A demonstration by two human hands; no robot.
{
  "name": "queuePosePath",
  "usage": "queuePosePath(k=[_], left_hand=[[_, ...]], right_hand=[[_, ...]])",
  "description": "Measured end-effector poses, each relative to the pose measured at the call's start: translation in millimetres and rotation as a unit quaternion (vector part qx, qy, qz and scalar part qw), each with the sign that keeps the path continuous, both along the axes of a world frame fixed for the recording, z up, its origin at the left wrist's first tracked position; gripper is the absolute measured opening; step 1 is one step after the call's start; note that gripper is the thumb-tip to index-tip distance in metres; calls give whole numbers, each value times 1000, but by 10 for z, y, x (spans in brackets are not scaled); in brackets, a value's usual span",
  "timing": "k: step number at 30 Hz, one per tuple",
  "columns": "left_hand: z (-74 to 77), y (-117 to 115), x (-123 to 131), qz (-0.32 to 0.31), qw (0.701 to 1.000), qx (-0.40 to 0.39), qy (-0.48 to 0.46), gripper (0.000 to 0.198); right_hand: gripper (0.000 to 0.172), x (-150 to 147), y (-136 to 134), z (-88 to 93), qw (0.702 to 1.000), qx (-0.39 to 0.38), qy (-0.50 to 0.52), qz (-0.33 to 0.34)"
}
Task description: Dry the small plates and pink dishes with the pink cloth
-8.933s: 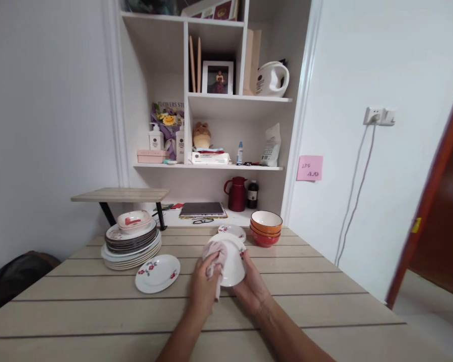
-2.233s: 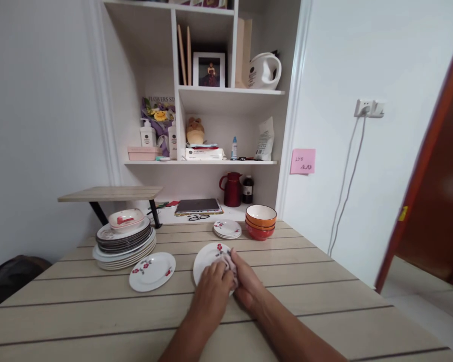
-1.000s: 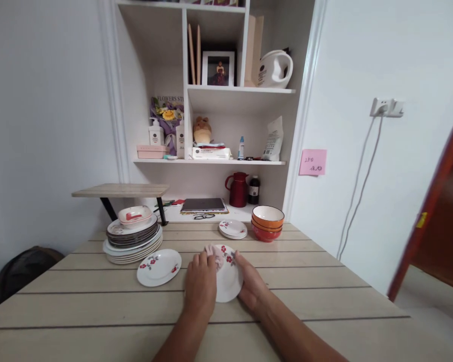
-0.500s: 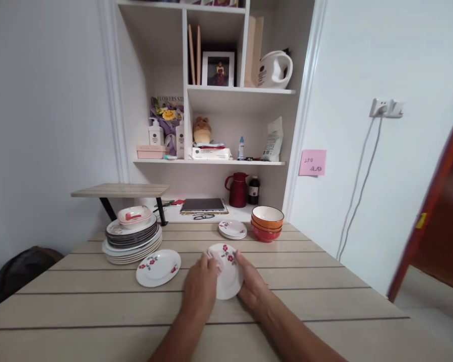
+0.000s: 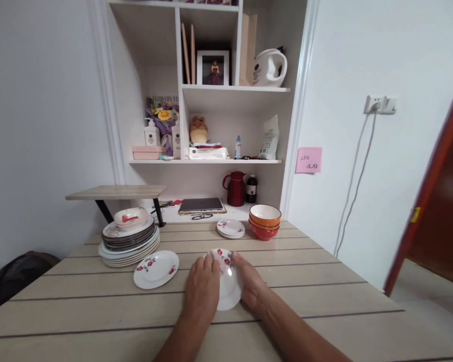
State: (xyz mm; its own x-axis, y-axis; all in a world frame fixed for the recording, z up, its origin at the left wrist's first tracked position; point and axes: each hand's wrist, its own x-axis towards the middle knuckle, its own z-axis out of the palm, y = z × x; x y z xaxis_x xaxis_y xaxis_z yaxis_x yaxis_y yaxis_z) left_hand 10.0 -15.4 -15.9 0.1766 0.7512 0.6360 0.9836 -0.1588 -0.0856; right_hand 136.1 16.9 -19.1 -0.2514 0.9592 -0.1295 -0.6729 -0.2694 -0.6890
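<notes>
A small white plate with red flowers is held tilted above the table. My right hand grips its right edge, thumb on the upper rim and fingers behind. My left hand is closed on a pale pinkish cloth, mostly hidden under the fingers, and presses it against the plate's upper left side. A matching flowered plate lies flat to the left of my left hand. Beyond my hands sits a short stack of small flowered plates.
Orange and red bowls are stacked at the back right. At the back left, a tall stack of plates carries small bowls, beside a raised wooden stand. Behind are glasses, a laptop and a red jug.
The plate has tilted more upright and come slightly nearer in my right hand. My left hand has turned a little, staying with the cloth on the plate's left part. The view has shifted slightly.
</notes>
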Motion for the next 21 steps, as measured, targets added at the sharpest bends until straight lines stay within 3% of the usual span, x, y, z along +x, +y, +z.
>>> queuePosePath(k=[6,14,16,18,21], left_hand=[[-15,31,-43,-9,997,35,-63,29],[86,-43,-37,-1,991,64,-121,24],[88,-58,-11,-42,990,53,-125,26],[70,-67,19,-126,985,5,-113,32],[35,-75,46,-259,955,-98,-106,45]], right_hand=[[21,-2,15,-1,1000,5,10,17],[20,-12,70,-22,999,-34,19,14],[23,9,112,-44,998,-46,30,9],[28,32,158,-67,997,-53,45,16],[34,61,214,-91,996,-58,53,36]])
